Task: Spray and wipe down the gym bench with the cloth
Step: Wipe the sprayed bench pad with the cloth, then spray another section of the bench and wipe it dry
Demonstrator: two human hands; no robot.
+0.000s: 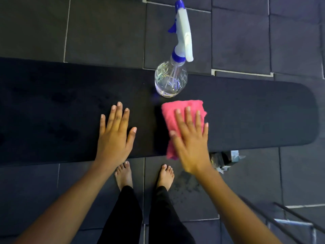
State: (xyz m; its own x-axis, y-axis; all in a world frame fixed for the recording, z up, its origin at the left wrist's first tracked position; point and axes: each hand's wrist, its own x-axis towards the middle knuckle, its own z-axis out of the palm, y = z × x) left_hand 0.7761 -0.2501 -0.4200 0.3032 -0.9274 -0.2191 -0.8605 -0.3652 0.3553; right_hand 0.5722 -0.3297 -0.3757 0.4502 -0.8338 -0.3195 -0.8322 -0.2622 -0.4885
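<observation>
Black padded table (246, 117) stretching left to right across the middle of the view, with a rounded end at the right. Seen from above, looking down.

Upright at the table's far edge, a clear spray bottle (170, 81) with clear liquid inside and a white and blue trigger head, nozzle pointing away from the viewer.

Just in front of the bottle, a pink cloth (177, 107), folded into a rough rectangle. Lies on the table top and reaches down to the near edge.

Right hand (190, 143) flat on the cloth, palm down, fingers (188, 117) straight and spread apart. Presses on the cloth rather than curling round it. Slightly blurred.

Left hand (114, 136) flat on the bare table to the left of the cloth, a strip of black padding between the two. Fingers (119, 113) straight and a little apart, thumb out to the side, holding nothing.

Below the near edge, two bare feet (124, 175) on dark square floor tiles (105, 32), with black trousers (126, 217) nearer the viewer. A darker speckled patch (184, 185) on the tile beside the right foot.

Dark metal bars (290, 219) in the lower right corner, too blurred to identify.
</observation>
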